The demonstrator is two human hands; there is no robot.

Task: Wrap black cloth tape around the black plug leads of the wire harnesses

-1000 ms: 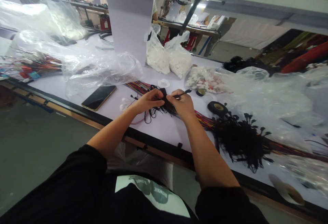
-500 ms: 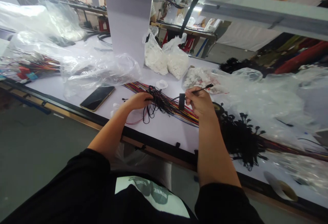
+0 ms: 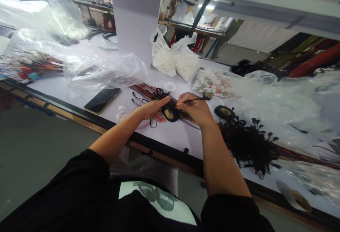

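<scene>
A roll of black tape [image 3: 171, 114] stands against the fingers of my left hand [image 3: 154, 110], the thumb over its top and the other fingers at its left side. My right hand [image 3: 196, 109] pinches a thin black cable [image 3: 195, 100] whose connector end points right. Its fingertips are close to the roll's upper edge. Beneath both hands lies a bundle of coloured wires [image 3: 143, 91], with small black connectors [image 3: 161, 92] gathered on it. The hands hide the middle of the bundle.
A phone [image 3: 102, 100] lies left of the hands. A second black tape roll [image 3: 224, 112] and a heap of black connectors [image 3: 247, 147] are at the right. Bags of white parts [image 3: 174, 60] stand behind. Clear plastic [image 3: 281, 108] covers the right side.
My left hand has moved right from the black cables to the tape roll. My right hand has come left and slightly down, closer to the left, still holding the cable.
</scene>
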